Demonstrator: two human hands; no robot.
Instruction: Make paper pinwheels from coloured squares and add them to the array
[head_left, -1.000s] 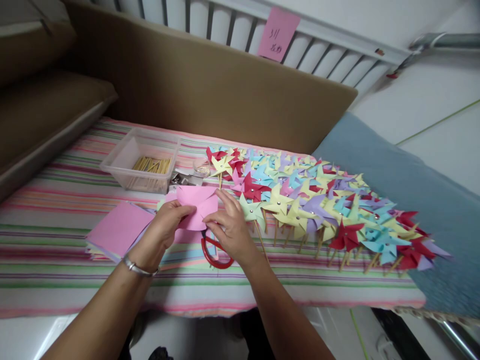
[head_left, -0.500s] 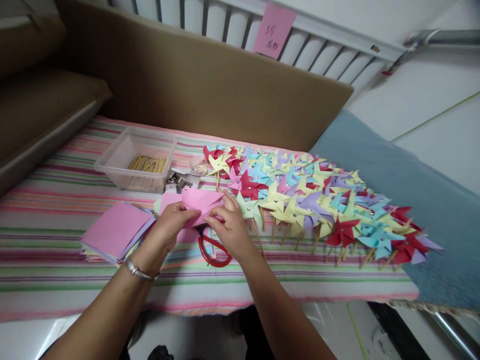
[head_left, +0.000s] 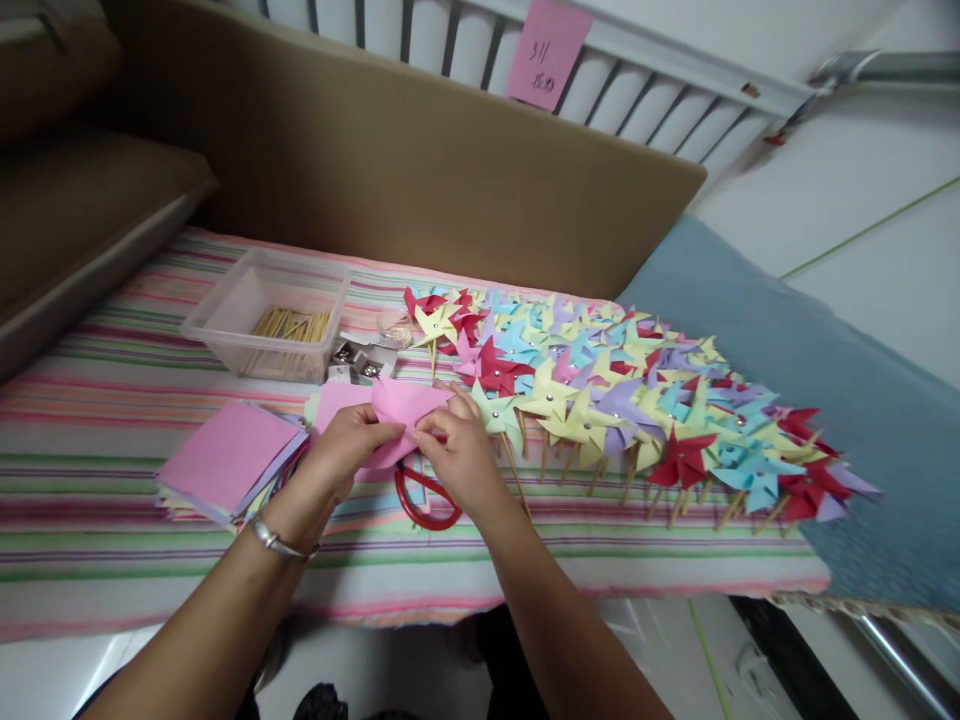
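A pink paper pinwheel blank (head_left: 409, 402) is held between both hands, its flaps partly curled toward the middle. My left hand (head_left: 351, 440) pinches its left side between thumb and fingers. From the right, my right hand (head_left: 456, 440) pinches the paper near its centre and right edge. Red-handled scissors (head_left: 429, 518) lie just below the hands, their blades hidden. More pink paper (head_left: 336, 400) lies beneath the left hand. To the left sits a stack of coloured paper squares (head_left: 234, 455), pink on top.
A clear plastic box (head_left: 262, 305) holds thin wooden sticks (head_left: 292, 325). Beside it are small boxes of metal pins (head_left: 367, 362) and a round clear container (head_left: 395, 328). Many finished pinwheels (head_left: 585, 425) cover the right of the striped cloth (head_left: 90, 480). A brown board (head_left: 420, 170) stands behind.
The pink paper's flaps are drawn further inward, and its upper flap now stands more curled. Both hands stay in nearly the same place. The view has shifted slightly.
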